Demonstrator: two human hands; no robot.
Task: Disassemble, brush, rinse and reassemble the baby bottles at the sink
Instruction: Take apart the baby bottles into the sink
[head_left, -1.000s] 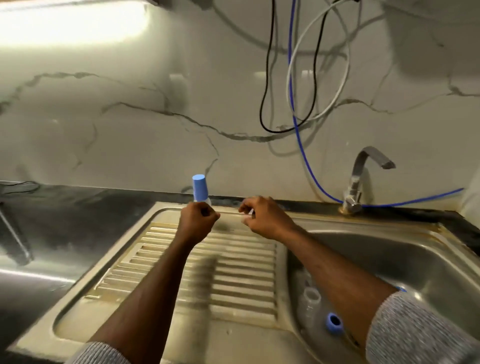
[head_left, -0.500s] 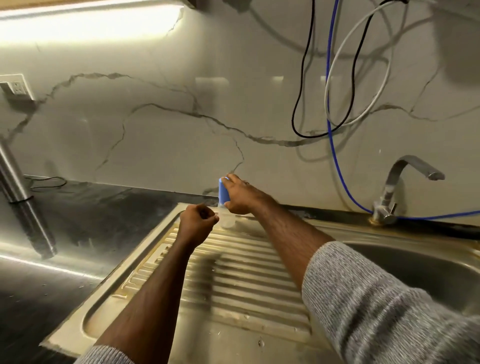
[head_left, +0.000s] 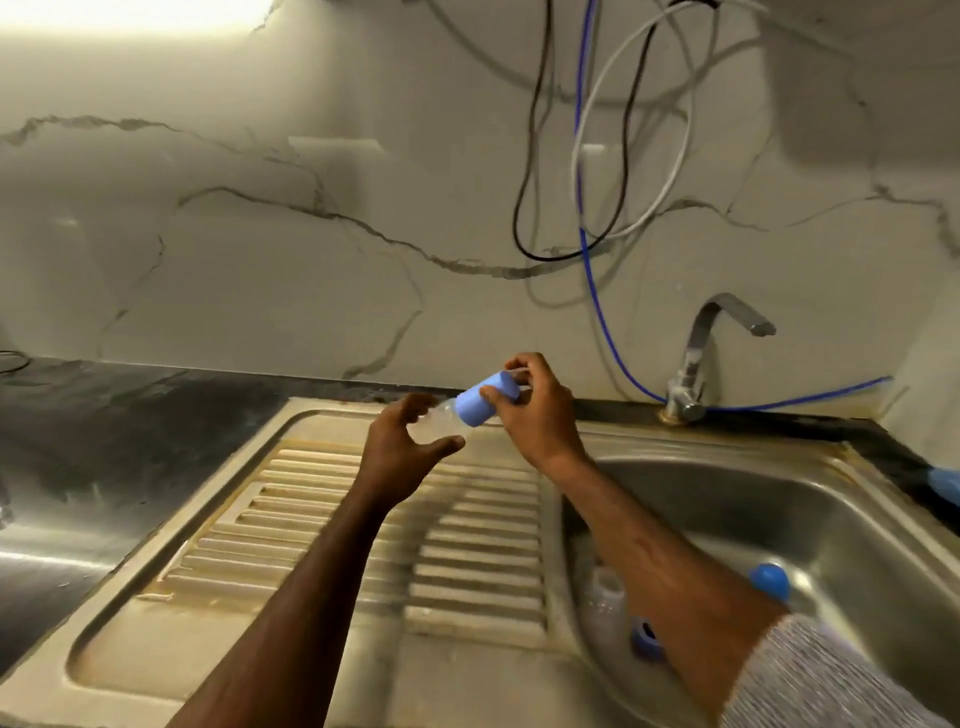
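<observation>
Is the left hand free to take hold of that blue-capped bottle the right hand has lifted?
Probably yes. The left hand is open, fingers spread, just below the bottle held tilted over the drainboard by the right hand. Nothing lies between them; the bottle's clear end points toward it.

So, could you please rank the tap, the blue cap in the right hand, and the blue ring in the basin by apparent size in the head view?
1. tap
2. blue cap, though being nearer the camera may flatter it
3. blue ring, partly hidden by the right forearm
</observation>
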